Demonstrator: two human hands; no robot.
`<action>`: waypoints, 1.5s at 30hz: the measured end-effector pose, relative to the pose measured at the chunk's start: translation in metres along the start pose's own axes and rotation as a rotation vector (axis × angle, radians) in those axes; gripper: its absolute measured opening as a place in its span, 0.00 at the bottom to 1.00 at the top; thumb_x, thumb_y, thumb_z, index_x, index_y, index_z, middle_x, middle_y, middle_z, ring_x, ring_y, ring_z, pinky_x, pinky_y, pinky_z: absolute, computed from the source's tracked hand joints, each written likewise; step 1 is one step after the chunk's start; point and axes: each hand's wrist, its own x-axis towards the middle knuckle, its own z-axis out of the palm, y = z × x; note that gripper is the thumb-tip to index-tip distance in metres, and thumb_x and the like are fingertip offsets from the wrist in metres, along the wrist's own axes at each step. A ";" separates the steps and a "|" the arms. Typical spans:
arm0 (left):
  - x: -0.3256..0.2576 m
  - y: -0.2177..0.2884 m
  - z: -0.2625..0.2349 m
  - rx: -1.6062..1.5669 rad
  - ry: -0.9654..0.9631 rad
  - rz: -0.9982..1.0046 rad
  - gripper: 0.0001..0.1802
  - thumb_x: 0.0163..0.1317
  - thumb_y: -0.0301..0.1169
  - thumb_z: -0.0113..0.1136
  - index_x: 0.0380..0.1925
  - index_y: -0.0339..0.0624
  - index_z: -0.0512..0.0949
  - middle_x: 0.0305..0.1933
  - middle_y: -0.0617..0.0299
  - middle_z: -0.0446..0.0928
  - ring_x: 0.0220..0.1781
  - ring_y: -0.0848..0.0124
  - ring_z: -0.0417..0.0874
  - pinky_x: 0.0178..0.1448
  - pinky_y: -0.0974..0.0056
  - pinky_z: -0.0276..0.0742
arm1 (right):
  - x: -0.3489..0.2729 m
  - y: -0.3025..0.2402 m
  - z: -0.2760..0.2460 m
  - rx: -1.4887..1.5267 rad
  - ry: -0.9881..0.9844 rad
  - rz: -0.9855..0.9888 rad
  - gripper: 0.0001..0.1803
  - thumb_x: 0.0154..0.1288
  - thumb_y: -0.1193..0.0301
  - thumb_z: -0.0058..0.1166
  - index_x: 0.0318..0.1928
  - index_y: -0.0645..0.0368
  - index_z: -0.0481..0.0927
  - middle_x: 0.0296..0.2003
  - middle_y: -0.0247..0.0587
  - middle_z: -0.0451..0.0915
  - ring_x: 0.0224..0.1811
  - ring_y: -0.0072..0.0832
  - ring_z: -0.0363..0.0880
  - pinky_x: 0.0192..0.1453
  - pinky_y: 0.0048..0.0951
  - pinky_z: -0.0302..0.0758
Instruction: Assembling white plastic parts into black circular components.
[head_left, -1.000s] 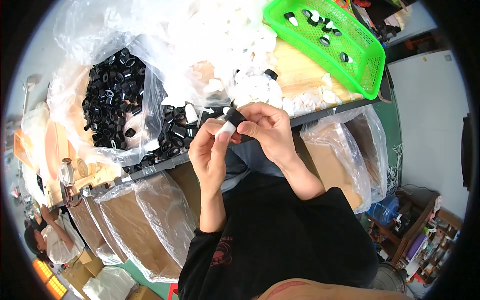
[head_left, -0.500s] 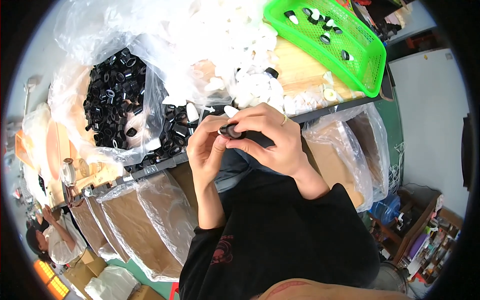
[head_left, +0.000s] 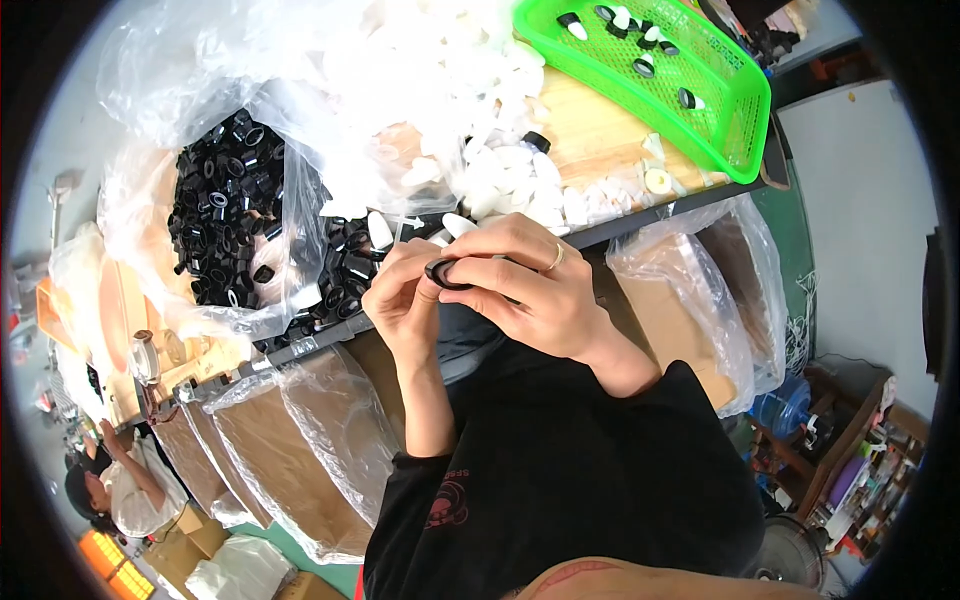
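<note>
Both hands meet just off the table's near edge, around a small black ring-shaped cap (head_left: 436, 273). My left hand (head_left: 405, 315) pinches its left side between thumb and fingers. From the other side, my right hand (head_left: 535, 285) has its fingertips and thumb closed on the same cap, hiding part of it. Whether a white piece sits inside the cap cannot be seen. Just beyond the fingers lie white cone-shaped pieces (head_left: 458, 225), and another white cone (head_left: 379, 230) rests among loose black caps (head_left: 350, 270) left of them.
A clear plastic bag (head_left: 305, 180) at the left holds many black caps (head_left: 225, 200). White plastic pieces (head_left: 500, 170) are heaped at the middle back. A green basket (head_left: 748, 150) at the right holds several black-and-white assembled pieces. Plastic-lined cartons (head_left: 290, 440) stand below the table; another person (head_left: 140, 490) is at far left.
The cap has shifted slightly left and turned, its ring opening now showing more. My right fingers have moved left over it. The whole view has tilted slightly.
</note>
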 end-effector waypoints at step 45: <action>-0.004 0.010 -0.009 -0.091 -0.130 -0.272 0.12 0.59 0.24 0.63 0.42 0.30 0.78 0.39 0.57 0.78 0.42 0.72 0.77 0.48 0.68 0.72 | -0.018 0.023 -0.004 0.201 -0.148 0.130 0.17 0.48 0.74 0.73 0.37 0.58 0.79 0.39 0.36 0.81 0.36 0.30 0.81 0.38 0.28 0.79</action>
